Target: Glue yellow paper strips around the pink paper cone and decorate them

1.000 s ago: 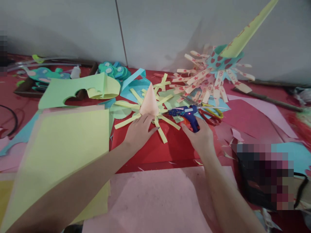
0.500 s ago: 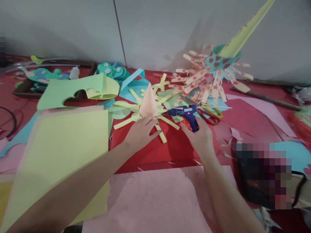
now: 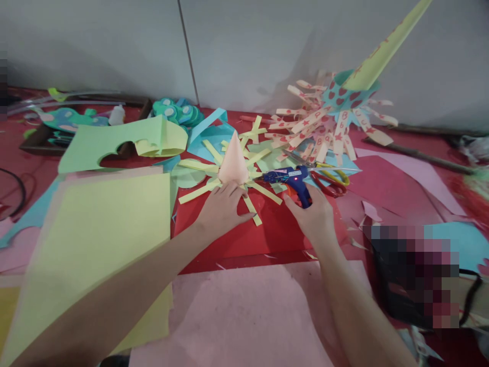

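A pale pink paper cone (image 3: 234,160) stands upright in the middle of a star of yellow paper strips (image 3: 194,193), which lies on red paper (image 3: 225,242). My left hand (image 3: 223,206) rests at the cone's near base with its fingers stretched forward and the thumb out over a strip; the fingertips' contact is partly hidden. Gripped by its handle in my right hand (image 3: 315,211) is a blue hot glue gun (image 3: 288,175), an indicator light glowing on it. Its nozzle points left at the cone's lower right side, and a clear glue stick extends from its back.
Scissors (image 3: 336,177) lie behind the glue gun. A decorated paper piece (image 3: 353,99) with many strips stands at back right. Yellow sheets (image 3: 114,234) cover the left; cut green paper (image 3: 114,137) and a tray (image 3: 42,148) sit behind. A pink sheet (image 3: 248,311) is in front.
The glue gun has shifted very slightly left, toward the cone. My left thumb has spread a little further right; the cone stays in place.
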Action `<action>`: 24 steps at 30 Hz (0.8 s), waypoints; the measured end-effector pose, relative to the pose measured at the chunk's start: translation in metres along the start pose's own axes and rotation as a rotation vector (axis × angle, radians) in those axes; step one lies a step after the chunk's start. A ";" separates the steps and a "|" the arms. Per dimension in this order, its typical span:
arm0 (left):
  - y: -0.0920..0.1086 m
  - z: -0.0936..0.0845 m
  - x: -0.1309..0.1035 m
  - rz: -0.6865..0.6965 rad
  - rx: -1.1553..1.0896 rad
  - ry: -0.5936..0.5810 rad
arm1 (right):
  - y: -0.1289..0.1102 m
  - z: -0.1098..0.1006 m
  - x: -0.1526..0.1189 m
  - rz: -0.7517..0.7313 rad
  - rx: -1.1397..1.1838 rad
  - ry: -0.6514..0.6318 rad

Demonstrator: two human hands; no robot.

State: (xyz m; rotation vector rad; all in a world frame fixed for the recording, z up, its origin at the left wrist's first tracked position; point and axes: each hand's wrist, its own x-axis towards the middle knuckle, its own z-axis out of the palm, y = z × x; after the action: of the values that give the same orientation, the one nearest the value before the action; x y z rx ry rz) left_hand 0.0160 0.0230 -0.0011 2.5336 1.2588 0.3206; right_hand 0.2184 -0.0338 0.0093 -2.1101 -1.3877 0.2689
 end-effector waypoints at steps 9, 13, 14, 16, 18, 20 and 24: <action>0.001 0.000 0.000 -0.100 0.027 0.007 | 0.001 0.001 0.000 -0.040 0.022 0.024; 0.001 0.001 0.000 -0.109 0.031 0.010 | 0.000 0.001 0.000 -0.038 0.011 0.021; 0.002 0.001 0.000 -0.114 0.033 0.008 | 0.000 0.001 0.000 -0.041 0.010 0.022; 0.002 0.001 0.000 -0.125 0.037 0.004 | 0.001 0.001 0.000 -0.046 0.009 0.020; 0.002 0.001 0.000 -0.126 0.041 0.003 | 0.002 0.002 0.000 -0.048 0.007 0.022; 0.002 0.000 -0.001 -0.122 0.040 0.006 | 0.002 0.002 0.000 -0.043 0.004 0.024; 0.002 -0.001 -0.001 -0.125 0.024 0.013 | 0.002 0.001 0.000 -0.027 -0.008 0.011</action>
State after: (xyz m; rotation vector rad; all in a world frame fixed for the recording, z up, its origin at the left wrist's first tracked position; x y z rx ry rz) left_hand 0.0166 0.0208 0.0003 2.4622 1.4259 0.2965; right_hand 0.2194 -0.0338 0.0074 -2.0948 -1.4117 0.2415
